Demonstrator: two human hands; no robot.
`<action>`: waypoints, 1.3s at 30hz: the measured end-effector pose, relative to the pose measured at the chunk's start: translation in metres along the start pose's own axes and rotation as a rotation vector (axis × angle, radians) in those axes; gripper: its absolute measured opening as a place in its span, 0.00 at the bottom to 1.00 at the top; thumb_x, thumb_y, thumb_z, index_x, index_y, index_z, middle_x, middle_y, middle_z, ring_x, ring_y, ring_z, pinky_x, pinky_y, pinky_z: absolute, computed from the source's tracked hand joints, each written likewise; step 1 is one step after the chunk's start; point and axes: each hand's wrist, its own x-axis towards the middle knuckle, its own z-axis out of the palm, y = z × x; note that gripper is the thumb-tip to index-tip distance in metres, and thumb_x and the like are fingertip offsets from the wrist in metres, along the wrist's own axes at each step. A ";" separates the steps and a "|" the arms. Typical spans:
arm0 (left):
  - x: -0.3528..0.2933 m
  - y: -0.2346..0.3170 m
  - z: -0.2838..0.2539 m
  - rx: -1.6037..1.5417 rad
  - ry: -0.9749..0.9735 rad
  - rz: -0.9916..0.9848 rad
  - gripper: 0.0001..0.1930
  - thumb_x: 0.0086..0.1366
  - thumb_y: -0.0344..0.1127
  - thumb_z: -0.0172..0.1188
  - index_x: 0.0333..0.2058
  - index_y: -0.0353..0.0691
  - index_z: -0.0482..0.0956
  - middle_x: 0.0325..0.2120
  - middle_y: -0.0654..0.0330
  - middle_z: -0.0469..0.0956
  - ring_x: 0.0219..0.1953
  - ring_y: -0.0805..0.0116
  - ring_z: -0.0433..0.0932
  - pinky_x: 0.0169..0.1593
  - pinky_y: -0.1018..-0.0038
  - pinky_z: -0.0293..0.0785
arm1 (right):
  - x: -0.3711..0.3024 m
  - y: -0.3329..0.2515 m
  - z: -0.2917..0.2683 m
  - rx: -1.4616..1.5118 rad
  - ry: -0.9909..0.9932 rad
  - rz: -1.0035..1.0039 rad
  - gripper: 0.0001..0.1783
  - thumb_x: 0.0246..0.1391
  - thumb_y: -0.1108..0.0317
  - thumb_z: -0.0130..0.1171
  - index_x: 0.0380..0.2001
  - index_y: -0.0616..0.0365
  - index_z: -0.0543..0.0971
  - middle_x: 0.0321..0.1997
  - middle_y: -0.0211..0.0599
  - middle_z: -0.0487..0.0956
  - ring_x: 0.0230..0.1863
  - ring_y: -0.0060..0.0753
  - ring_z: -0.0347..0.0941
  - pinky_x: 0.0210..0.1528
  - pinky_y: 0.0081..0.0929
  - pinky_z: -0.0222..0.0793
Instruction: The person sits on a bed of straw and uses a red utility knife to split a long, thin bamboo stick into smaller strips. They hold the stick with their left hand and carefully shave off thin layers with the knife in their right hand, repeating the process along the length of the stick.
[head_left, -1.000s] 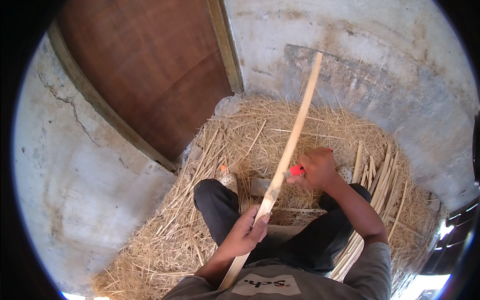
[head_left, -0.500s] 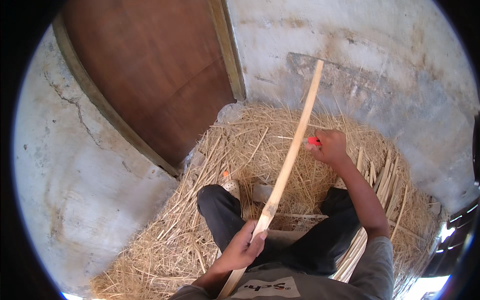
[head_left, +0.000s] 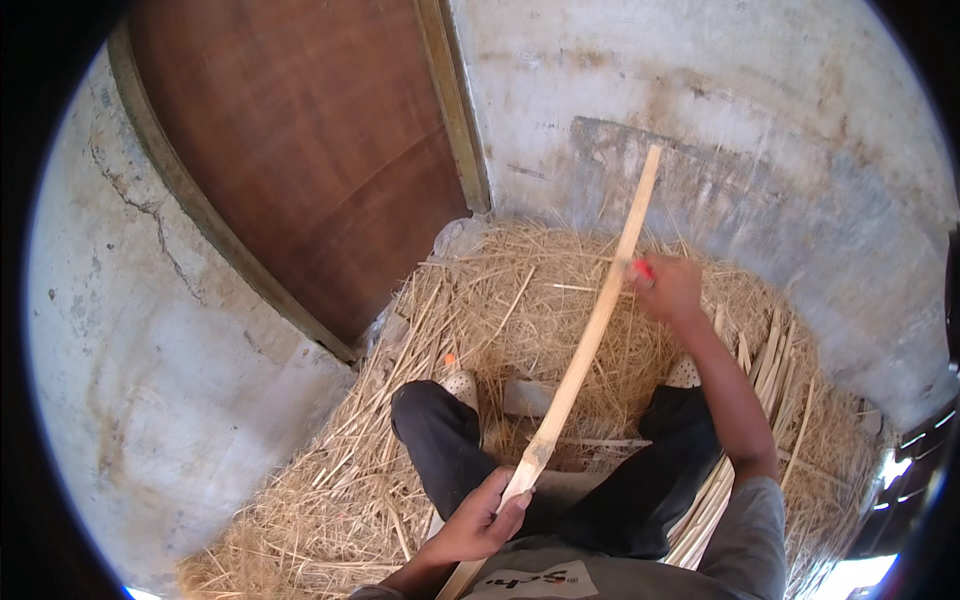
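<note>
A long, pale bamboo strip (head_left: 585, 355) slants up and away from my lap, with a darker node partway along it. My left hand (head_left: 482, 522) is closed around its lower part, just below the node. Closed too is my right hand (head_left: 672, 288), on a small red-handled knife (head_left: 642, 268) at the strip's right edge, toward the far end. The fingers hide most of the knife, and its blade is not clearly visible. The strip's near end runs down past my left wrist against my shirt.
Shavings (head_left: 400, 500) cover the ground around my bent legs. Split bamboo lengths (head_left: 770, 365) lie to my right. A flat grey block (head_left: 525, 397) sits between my feet. Ahead stand a stained wall (head_left: 760, 130) and a brown door (head_left: 300, 150); a small orange object (head_left: 450, 359) lies near my left shoe.
My right hand with the knife has moved slightly farther out along the strip. The strip's far end has dropped lower in the picture; my left hand keeps its hold.
</note>
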 end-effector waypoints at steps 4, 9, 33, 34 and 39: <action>-0.001 0.002 0.001 0.089 0.018 -0.031 0.08 0.70 0.33 0.48 0.44 0.37 0.64 0.19 0.69 0.65 0.20 0.83 0.63 0.23 0.80 0.60 | 0.015 0.038 0.007 -0.148 -0.001 0.034 0.32 0.53 0.36 0.49 0.15 0.55 0.73 0.10 0.39 0.68 0.13 0.44 0.68 0.19 0.39 0.62; -0.015 -0.008 0.005 0.137 -0.018 -0.057 0.09 0.69 0.33 0.49 0.44 0.37 0.64 0.19 0.67 0.67 0.20 0.81 0.65 0.24 0.80 0.62 | 0.034 0.092 -0.006 -0.207 0.038 0.205 0.32 0.53 0.36 0.49 0.18 0.56 0.75 0.11 0.42 0.69 0.15 0.44 0.69 0.20 0.40 0.63; -0.010 -0.012 -0.004 -0.085 -0.027 -0.110 0.09 0.71 0.35 0.47 0.44 0.38 0.66 0.18 0.70 0.64 0.17 0.84 0.63 0.21 0.84 0.59 | -0.048 0.172 -0.004 -0.074 -0.057 0.783 0.38 0.58 0.35 0.41 0.19 0.65 0.74 0.18 0.50 0.72 0.22 0.49 0.67 0.30 0.44 0.62; 0.001 -0.008 -0.004 -0.075 -0.015 -0.086 0.09 0.71 0.36 0.47 0.44 0.37 0.66 0.17 0.70 0.64 0.16 0.84 0.62 0.20 0.83 0.59 | -0.051 0.142 0.006 0.035 -0.100 0.743 0.35 0.59 0.40 0.45 0.19 0.65 0.73 0.16 0.49 0.69 0.20 0.46 0.63 0.29 0.42 0.61; 0.041 -0.007 -0.006 -0.265 0.006 -0.048 0.09 0.72 0.38 0.46 0.40 0.38 0.66 0.13 0.68 0.63 0.10 0.81 0.58 0.19 0.82 0.58 | -0.050 0.002 -0.012 0.248 -0.419 0.217 0.27 0.54 0.40 0.53 0.23 0.57 0.77 0.20 0.42 0.76 0.25 0.49 0.74 0.30 0.40 0.67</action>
